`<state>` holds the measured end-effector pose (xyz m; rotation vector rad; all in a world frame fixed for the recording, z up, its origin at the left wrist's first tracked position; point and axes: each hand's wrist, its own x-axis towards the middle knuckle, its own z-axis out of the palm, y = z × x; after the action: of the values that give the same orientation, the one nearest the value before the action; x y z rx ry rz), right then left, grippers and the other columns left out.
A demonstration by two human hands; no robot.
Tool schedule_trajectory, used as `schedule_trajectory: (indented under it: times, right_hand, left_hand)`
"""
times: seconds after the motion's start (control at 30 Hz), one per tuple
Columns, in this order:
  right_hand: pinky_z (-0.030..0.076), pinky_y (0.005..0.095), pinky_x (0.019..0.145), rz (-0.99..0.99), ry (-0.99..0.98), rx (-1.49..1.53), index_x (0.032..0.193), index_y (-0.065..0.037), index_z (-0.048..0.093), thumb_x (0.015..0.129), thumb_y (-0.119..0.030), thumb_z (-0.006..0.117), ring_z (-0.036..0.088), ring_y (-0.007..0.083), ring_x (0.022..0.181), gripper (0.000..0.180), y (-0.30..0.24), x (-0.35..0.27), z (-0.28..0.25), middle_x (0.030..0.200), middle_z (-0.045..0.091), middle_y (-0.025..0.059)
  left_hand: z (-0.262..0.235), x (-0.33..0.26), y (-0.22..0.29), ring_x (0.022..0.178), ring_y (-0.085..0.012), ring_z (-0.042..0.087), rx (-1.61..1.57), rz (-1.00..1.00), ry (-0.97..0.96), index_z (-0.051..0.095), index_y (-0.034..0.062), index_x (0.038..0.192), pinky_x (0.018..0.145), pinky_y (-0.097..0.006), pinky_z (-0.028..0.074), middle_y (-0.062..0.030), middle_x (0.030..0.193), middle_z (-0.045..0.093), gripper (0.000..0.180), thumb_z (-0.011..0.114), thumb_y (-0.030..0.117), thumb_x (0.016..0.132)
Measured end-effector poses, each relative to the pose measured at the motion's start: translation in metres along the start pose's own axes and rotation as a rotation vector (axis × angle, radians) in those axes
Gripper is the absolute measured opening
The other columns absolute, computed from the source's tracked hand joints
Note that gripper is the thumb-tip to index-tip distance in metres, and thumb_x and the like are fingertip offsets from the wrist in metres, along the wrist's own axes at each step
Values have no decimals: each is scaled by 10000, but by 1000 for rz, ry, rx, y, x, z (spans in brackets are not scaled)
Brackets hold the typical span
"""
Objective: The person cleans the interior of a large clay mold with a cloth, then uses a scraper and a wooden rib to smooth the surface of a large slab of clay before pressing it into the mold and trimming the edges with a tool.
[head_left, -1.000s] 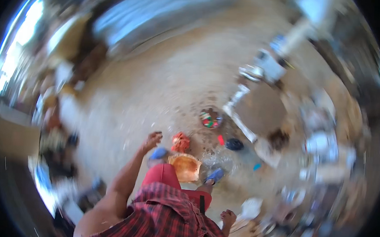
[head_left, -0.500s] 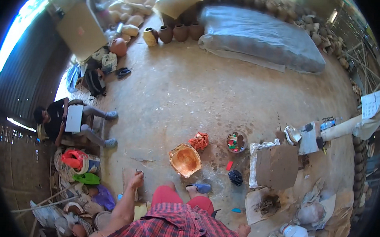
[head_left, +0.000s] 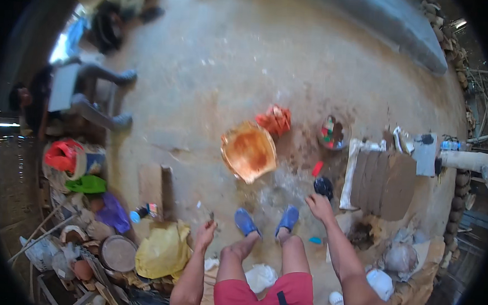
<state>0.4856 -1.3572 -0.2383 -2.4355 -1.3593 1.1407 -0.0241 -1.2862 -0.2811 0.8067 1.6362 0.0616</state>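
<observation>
My left hand (head_left: 205, 235) is closed, with a small dark piece (head_left: 211, 216) poking out past its fingers; its kind is too small to make out. My right hand (head_left: 321, 207) reaches out over the floor with its fingers stretched, and nothing shows in them. Just beyond its fingertips is a rounded black bundle (head_left: 324, 186); whether they touch is unclear. Ahead of my blue shoes lies a wide, shallow brown basin (head_left: 249, 151) with a pale, uneven rim. Against its far right side rests a crumpled orange-red cloth (head_left: 275, 120).
A round tub (head_left: 342, 136) with colourful bits and a red block (head_left: 317, 168) lie right of the basin. Farther right are brown slabs (head_left: 383, 184) of sheet material. A yellow sack (head_left: 164, 250) and a wooden board (head_left: 150, 189) lie left. A seated person (head_left: 87, 92) holds a flat pale object.
The view has tipped downward, so the basin and floor things sit higher and my legs show. My right hand has come forward from low beside my body toward the black bundle. My left stays closed.
</observation>
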Motion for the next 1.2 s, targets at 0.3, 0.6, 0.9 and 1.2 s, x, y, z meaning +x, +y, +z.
schedule_trajectory:
  times: [0.3, 0.6, 0.9, 1.2]
  right_hand:
    - [474, 517, 1063, -136, 324, 100, 1511, 17, 440, 915, -491, 706, 616, 463, 1237, 828, 26, 284, 188, 1305, 655, 299]
    - [534, 608, 815, -331, 258, 186, 1153, 32, 489, 884, -310, 673, 675, 553, 875, 473, 52, 338, 251, 864, 679, 362]
    - [553, 574, 738, -382, 316, 40, 1137, 69, 519, 841, -294, 718, 682, 521, 831, 510, 140, 289, 274, 853, 677, 345]
    - [574, 468, 793, -301, -101, 142, 1190, -16, 642, 838, -382, 773, 718, 413, 856, 524, 164, 209, 213, 924, 731, 221]
  left_hand:
    - [123, 263, 35, 1243, -243, 588, -186, 196, -7, 360, 2, 1576, 966, -390, 513, -142, 1404, 584, 902, 767, 456, 911]
    - [173, 409, 35, 1105, -261, 677, -526, 752, 211, 511, -12, 1380, 954, -376, 556, -136, 1272, 662, 591, 721, 0, 827]
    - [212, 387, -12, 1080, -261, 675, -360, 812, 127, 560, -48, 1309, 939, -394, 562, -163, 1213, 689, 519, 685, 24, 810]
    - [227, 300, -81, 1191, -264, 649, -225, 712, 101, 465, -5, 1442, 1036, -398, 521, -162, 1305, 660, 674, 774, 89, 850]
